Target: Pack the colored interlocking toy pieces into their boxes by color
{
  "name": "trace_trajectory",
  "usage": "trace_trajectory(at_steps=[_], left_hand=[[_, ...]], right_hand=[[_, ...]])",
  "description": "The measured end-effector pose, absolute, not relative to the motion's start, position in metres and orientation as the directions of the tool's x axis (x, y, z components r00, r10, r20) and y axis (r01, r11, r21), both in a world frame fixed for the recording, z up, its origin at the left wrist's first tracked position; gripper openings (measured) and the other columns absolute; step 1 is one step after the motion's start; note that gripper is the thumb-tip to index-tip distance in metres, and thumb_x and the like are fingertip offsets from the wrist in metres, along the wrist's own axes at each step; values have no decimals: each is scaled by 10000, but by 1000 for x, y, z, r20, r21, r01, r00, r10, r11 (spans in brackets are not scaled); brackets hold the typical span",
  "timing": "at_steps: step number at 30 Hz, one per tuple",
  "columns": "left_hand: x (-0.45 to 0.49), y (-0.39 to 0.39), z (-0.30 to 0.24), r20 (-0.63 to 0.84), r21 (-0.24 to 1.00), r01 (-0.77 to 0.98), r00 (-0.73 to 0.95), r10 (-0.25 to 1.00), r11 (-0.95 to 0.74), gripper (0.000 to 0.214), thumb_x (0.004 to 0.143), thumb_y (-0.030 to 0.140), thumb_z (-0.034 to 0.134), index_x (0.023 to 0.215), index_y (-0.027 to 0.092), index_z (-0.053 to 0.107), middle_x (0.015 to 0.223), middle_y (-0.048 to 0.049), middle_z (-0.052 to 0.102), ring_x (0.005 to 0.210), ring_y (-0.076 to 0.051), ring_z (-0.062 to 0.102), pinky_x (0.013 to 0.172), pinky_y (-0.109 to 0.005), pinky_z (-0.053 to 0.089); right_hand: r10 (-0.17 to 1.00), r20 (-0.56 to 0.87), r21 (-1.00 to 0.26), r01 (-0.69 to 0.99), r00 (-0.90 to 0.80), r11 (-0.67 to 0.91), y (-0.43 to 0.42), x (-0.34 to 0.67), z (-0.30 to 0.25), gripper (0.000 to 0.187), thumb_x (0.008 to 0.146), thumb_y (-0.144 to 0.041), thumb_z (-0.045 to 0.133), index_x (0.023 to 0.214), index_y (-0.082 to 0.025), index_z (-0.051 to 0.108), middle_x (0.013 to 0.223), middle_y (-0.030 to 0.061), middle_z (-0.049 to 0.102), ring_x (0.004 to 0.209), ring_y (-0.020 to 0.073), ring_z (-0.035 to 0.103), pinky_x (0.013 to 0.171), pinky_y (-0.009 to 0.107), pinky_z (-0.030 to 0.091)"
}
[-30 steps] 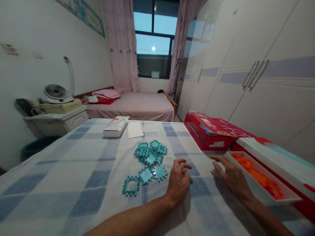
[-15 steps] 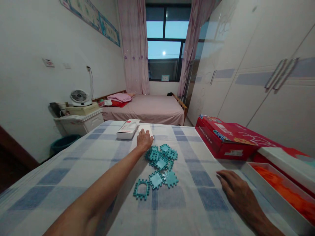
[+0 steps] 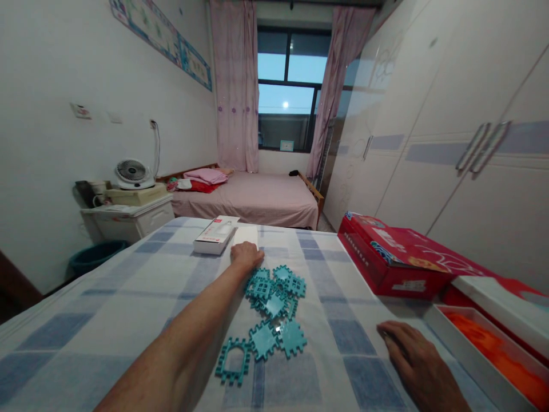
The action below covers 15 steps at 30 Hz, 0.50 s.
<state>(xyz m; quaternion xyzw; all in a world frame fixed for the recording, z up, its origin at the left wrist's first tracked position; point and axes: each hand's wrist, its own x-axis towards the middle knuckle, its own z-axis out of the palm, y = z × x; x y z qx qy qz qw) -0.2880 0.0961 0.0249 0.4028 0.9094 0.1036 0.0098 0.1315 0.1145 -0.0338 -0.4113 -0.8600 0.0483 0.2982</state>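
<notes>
On the checked tablecloth (image 3: 128,297), the left hand (image 3: 246,255) curls loosely at the far edge of the teal puzzle pieces (image 3: 274,286) — gripping none I can see — and the right hand (image 3: 414,360) lies flat and open, so a careless pull could scatter the pile.

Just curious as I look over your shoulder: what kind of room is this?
Most likely a bedroom at home: a bed with pink bedding under a curtained window, and a tall white wardrobe along one wall.

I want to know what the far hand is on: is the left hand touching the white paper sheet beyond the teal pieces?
Touching. The head view shows the left hand lying on the white paper sheet, covering its near edge.
</notes>
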Motion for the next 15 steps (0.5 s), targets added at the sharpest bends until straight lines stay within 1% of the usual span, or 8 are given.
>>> trace_trajectory(at_steps=[2, 4, 6, 9, 10, 12, 14, 15], left_hand=[[-285, 95, 28, 80, 185, 771, -630, 772, 610, 323, 879, 359, 558, 1097, 123, 597, 1117, -139, 610, 1015, -255, 598, 842, -412, 494], [-284, 90, 36, 124, 177, 790, -609, 784, 586, 350, 884, 349, 567, 1172, 152, 549, 1178, -96, 573, 1004, -213, 590, 841, -419, 513], [-285, 84, 50, 187, 179, 795, -606, 773, 580, 336, 910, 294, 526, 1195, 116, 531, 1174, -124, 578, 1017, -223, 593, 852, -420, 507], [-288, 67, 82, 291, 199, 788, -615, 733, 582, 323, 936, 136, 358, 1180, -5, 517, 1057, -229, 632, 1015, -279, 621, 851, -410, 488], [-286, 60, 93, 323, 209, 790, -612, 722, 576, 343, 928, 112, 320, 1180, -19, 511, 1021, -244, 644, 1004, -293, 631, 839, -402, 488], [-274, 44, 111, 379, 230, 811, -584, 718, 538, 368, 924, 139, 302, 1212, 24, 501, 992, -212, 670, 968, -280, 652, 800, -359, 503], [-248, 28, 119, 417, 321, 857, -511, 752, 404, 399, 927, 183, 293, 1270, 90, 474, 984, -141, 694, 897, -224, 681, 727, -281, 527], [-232, 19, 118, 442, 445, 859, -455, 773, 252, 418, 925, 205, 296, 1296, 103, 459, 985, -116, 701, 846, -200, 695, 675, -251, 538]], right_hand=[[742, 463, -336, 679, -484, 652, 113, 131, -33, 317, 851, -385, 413, 947, -225, 669, 1036, 94, 675, 985, 260, 626, 882, 448, 499], [747, 451, -346, 676, -489, 651, 111, 130, -31, 309, 851, -375, 415, 952, -223, 664, 1039, 96, 674, 991, 261, 621, 883, 448, 494], [752, 441, -365, 668, -489, 649, 110, 129, -29, 304, 852, -373, 417, 948, -222, 662, 1037, 97, 672, 986, 261, 620, 879, 450, 489], [774, 440, -441, 642, -455, 628, 108, 126, -22, 301, 845, -385, 426, 946, -217, 654, 1045, 102, 660, 990, 262, 613, 895, 456, 475], [790, 438, -484, 628, -429, 609, 106, 124, -17, 303, 836, -391, 435, 960, -213, 647, 1058, 106, 652, 990, 264, 613, 897, 457, 474], [839, 408, -596, 592, -360, 543, 98, 118, -3, 339, 813, -409, 461, 1033, -204, 619, 1093, 118, 632, 990, 267, 612, 883, 457, 482], [896, 334, -727, 525, -293, 443, 84, 109, 15, 429, 795, -437, 498, 1149, -202, 561, 1157, 127, 602, 1019, 267, 600, 875, 456, 487], [917, 288, -789, 474, -276, 391, 75, 103, 25, 493, 782, -456, 528, 1206, -206, 522, 1201, 130, 580, 1057, 269, 582, 891, 459, 478]])
